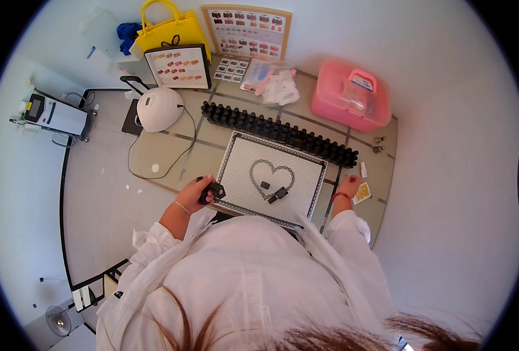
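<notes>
My left hand (201, 191) is wrapped round a black object (215, 189) with a faceted end, at the left edge of a white patterned mat (236, 169); its exact kind does not show. Within the black heart printed on the mat lie a small black bottle (279, 195), on its side, and a small dark square piece (265, 185). Off the mat's right edge, my right hand (347, 186) is low over the table with its fingers curled; what they hold, if anything, is hidden. Close to it are a small white tube (363, 169) and a card with yellow-gold bits (362, 192).
A long row of black bottles (277, 131) stands behind the mat. Further back are a pink case (353, 93), clear bags (277, 82), colour sample boards (179, 67) and a yellow bag (174, 32). A white domed lamp (159, 109) trails its cord on the left.
</notes>
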